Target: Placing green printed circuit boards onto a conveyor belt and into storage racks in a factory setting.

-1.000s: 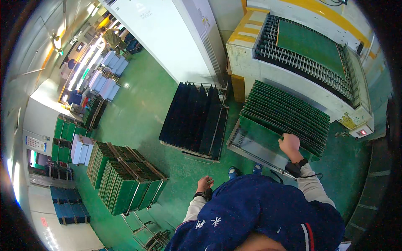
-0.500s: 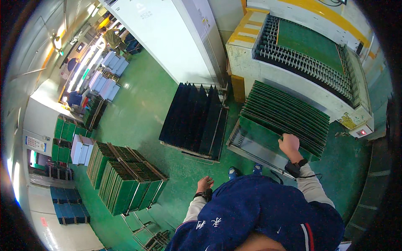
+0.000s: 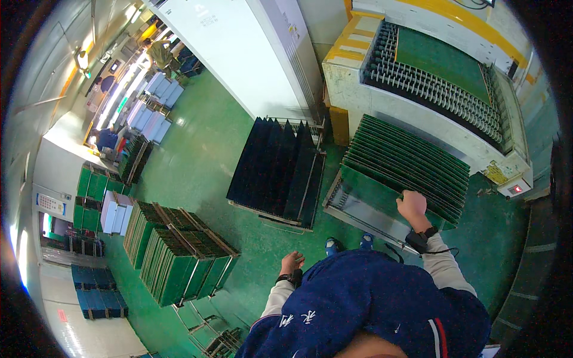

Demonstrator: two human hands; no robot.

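My right hand (image 3: 412, 207) is closed at the top edge of the nearest green panel (image 3: 382, 192) in a rack. Its fingertips are partly hidden, and it seems to grip that edge. Behind this panel several more green panels (image 3: 412, 158) stand on edge in a leaning row, inside a pale rack (image 3: 364, 213) with a bare strip at its near side. My left hand (image 3: 292, 261) hangs by my body, fingers curled in, with nothing visible in it. Dark bands circle both wrists.
A roller conveyor machine (image 3: 433, 92) carries a green panel beyond the rack. Left of it stand a rack of dark panels (image 3: 271, 170) and a tall white cabinet (image 3: 239, 48). Farther left is a cart of green panels (image 3: 170, 262). People work at a lit bench (image 3: 122, 89) far off.
My hands and the panels stay where they were. At the distant bench, one person has shifted slightly.
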